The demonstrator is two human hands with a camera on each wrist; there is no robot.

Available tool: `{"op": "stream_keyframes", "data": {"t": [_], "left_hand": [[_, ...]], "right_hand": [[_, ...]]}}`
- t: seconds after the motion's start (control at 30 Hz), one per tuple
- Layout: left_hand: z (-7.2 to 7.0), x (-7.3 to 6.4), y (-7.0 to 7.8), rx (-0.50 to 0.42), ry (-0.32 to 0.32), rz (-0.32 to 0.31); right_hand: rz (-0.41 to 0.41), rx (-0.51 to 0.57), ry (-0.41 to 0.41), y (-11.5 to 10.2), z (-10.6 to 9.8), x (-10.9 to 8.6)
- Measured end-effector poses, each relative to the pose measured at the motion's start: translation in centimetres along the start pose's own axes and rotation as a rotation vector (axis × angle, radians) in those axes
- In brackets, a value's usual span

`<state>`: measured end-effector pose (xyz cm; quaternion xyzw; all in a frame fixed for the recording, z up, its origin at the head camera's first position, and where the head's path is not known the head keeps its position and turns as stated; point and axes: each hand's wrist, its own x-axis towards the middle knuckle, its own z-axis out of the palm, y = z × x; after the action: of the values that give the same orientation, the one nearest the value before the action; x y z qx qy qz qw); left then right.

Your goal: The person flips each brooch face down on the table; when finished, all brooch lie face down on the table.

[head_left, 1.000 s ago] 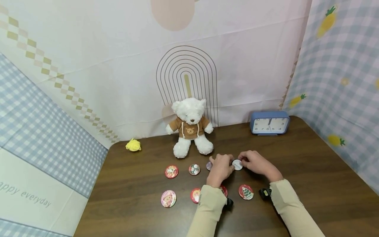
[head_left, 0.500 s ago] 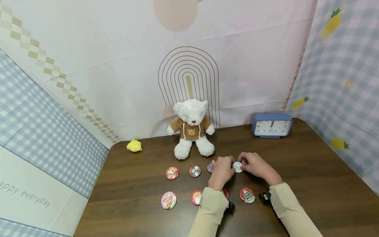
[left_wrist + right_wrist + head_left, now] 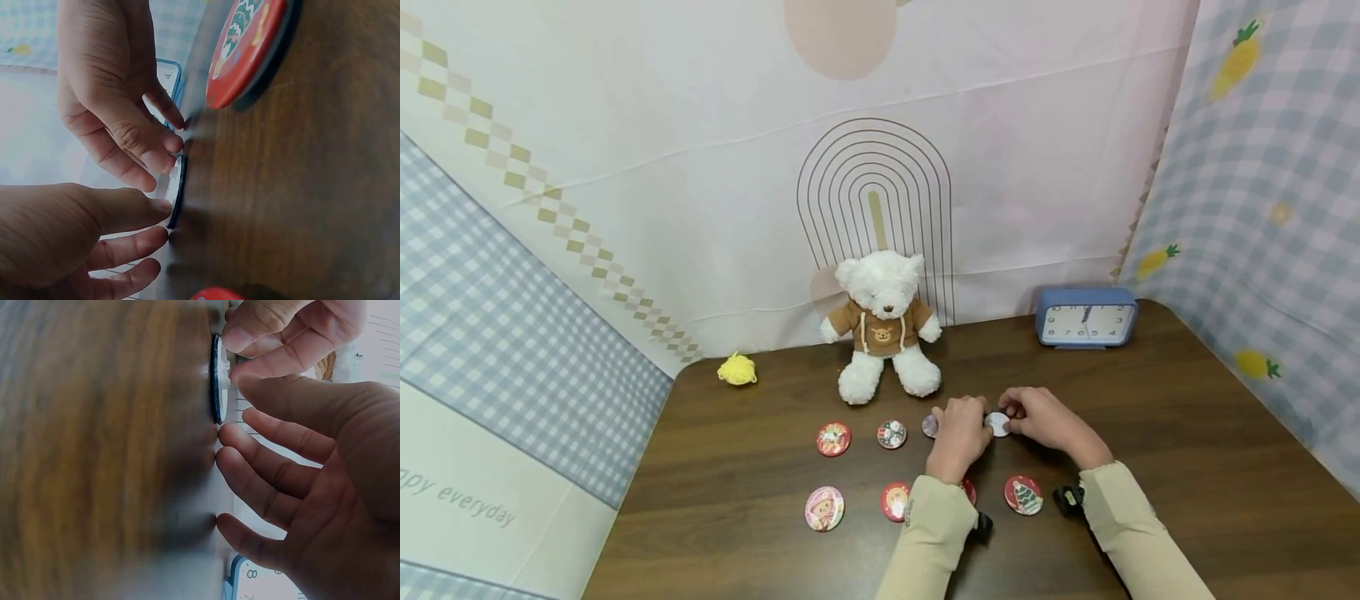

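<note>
A small round pin badge (image 3: 997, 424) lies face down on the table, its white back up. In the right wrist view a clasp stands out from the back of this badge (image 3: 224, 394). My left hand (image 3: 959, 435) pinches its left side, thumb on the rim. From the other side my right hand (image 3: 1051, 425) has its thumb at the clasp, while its other fingertips rest at the tabletop. A purple badge (image 3: 930, 426) sits just left of my left hand, partly covered by it. Below my right hand is a red badge with a Christmas tree (image 3: 1023, 495).
More badges lie to the left: a red one (image 3: 833, 438), a green one (image 3: 891, 434), a pink one (image 3: 824, 509) and another red one (image 3: 896, 502). A white teddy bear (image 3: 883, 325) sits behind them. Yellow yarn (image 3: 737, 369) and a blue clock (image 3: 1086, 318) stand near the back edge.
Both hands stay at the face-down badge, with only small finger movements. The head view shifts slightly; the other badges keep their places.
</note>
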<state>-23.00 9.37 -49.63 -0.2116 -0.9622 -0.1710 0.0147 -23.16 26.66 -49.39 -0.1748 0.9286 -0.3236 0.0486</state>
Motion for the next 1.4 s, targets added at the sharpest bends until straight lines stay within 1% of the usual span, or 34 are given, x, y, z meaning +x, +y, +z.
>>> {"op": "stream_keyframes", "data": {"t": [0.13,0.23,0.43,0.57,0.67,0.8,0.9,1.13,1.27,1.4], "left_hand": [[0.0,0.0,0.0,-0.011,0.004,0.002],[-0.1,0.0,-0.1,-0.035,0.004,0.011],[-0.5,-0.4,-0.6,-0.102,-0.016,0.007],[-0.7,-0.7,-1.1,-0.129,-0.034,0.003],[-0.8,-0.9,-1.4,-0.132,-0.044,0.006],[-1.1,-0.9,-2.0,-0.127,-0.046,0.019],[-1.5,-0.9,-2.4,-0.118,-0.045,0.024],[-2.4,-1.6,-3.0,-0.143,-0.048,0.002],[-2.5,-2.0,-3.2,-0.140,-0.058,-0.002],[-2.6,-2.1,-3.4,-0.129,-0.046,-0.006]], "right_hand": [[-0.007,0.000,0.005,-0.1,-0.1,-0.1],[-0.001,0.006,0.012,-0.1,-0.2,-0.2],[0.006,0.015,0.001,-0.3,0.0,-0.5],[0.005,0.008,0.016,-0.5,0.0,-0.7],[-0.012,-0.001,0.032,-0.7,-0.1,-0.7],[-0.016,-0.004,0.048,-1.2,-0.4,-0.4],[-0.009,-0.003,0.043,-1.7,-0.5,-0.2],[-0.031,0.014,0.048,-3.1,0.0,0.4],[-0.056,0.020,0.051,-3.8,0.3,0.7],[-0.083,0.002,0.062,-4.2,0.6,1.1]]}}
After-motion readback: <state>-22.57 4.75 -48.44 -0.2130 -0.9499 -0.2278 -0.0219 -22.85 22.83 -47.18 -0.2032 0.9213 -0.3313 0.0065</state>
